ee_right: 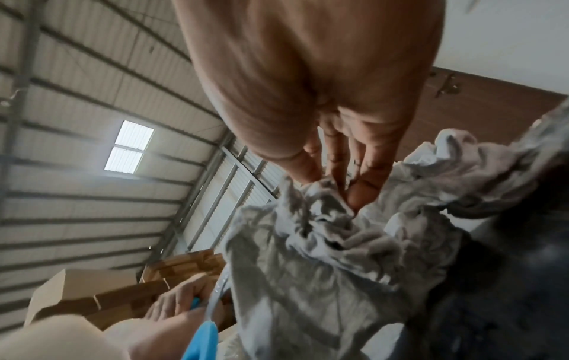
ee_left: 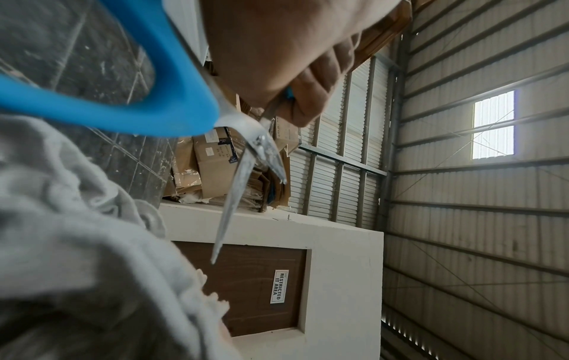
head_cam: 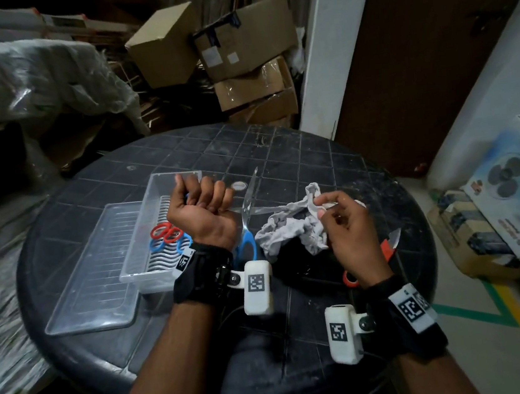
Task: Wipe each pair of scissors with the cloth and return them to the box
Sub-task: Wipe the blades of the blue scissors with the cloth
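My left hand grips one blue handle of a pair of scissors, palm up, beside the box. Their steel blades stand spread apart, one pointing away and one towards the right. My right hand pinches a crumpled grey cloth round the right-pointing blade; in the right wrist view the fingertips press into the cloth. The clear plastic box sits on the round black table and holds red-handled and blue-handled scissors.
The box's clear lid lies flat to the left of the box. Another pair of scissors with orange-red handles lies on the table under my right wrist. Cardboard boxes and wrapped bundles stand behind the table; a door is at the right.
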`<state>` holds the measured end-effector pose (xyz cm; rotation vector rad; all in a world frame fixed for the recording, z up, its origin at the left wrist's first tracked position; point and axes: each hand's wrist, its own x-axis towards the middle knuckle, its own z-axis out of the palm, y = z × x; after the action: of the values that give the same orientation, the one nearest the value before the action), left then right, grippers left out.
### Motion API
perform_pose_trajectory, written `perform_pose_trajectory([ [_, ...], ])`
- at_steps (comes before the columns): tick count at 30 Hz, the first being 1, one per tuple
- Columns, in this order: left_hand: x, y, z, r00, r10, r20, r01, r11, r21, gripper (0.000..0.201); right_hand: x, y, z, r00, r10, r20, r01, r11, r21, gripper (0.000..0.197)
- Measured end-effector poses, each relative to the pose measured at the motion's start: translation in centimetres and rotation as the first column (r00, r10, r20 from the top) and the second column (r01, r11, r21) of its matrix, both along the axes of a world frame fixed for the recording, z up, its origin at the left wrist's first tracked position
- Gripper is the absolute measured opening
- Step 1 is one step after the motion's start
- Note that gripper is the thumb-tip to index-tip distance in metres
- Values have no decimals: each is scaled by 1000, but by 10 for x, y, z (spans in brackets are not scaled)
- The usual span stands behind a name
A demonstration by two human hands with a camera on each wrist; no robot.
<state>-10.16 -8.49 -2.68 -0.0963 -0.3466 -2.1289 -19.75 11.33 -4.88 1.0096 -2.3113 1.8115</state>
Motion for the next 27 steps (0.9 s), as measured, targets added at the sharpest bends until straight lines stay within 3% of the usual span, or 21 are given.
perform_pose_trajectory([
  [5, -1, 1, -1, 1000, -12, -4, 12, 1000, -7, 50, 2, -5, -1, 999, 2, 34, -2, 1000, 4, 22],
  [10, -1, 1, -1, 1000, -10, -9, 10, 1000, 3, 52, 6, -6, 3, 998, 45, -54, -43, 999, 23, 31],
  [13, -1, 1, -2, 1000, -7, -7, 7, 1000, 2, 52, 8, -4, 5, 999, -21, -49, 19, 1000, -25, 39],
  [17, -1, 1, -2, 1000, 3, -4, -3, 1000, 11, 51, 14, -1, 8, 998, -68, 12, 69, 996, -54, 26],
  [21, -1, 2, -2, 1000, 19, 6, -19, 1000, 2, 50, 12, -3, 2, 989, -142, 41, 142, 990, -1, 30],
  [27, -2, 3, -2, 998, 62, 7, -62, 998, 1, 53, 25, -11, 9, 997, -44, -59, 44, 999, -5, 32],
])
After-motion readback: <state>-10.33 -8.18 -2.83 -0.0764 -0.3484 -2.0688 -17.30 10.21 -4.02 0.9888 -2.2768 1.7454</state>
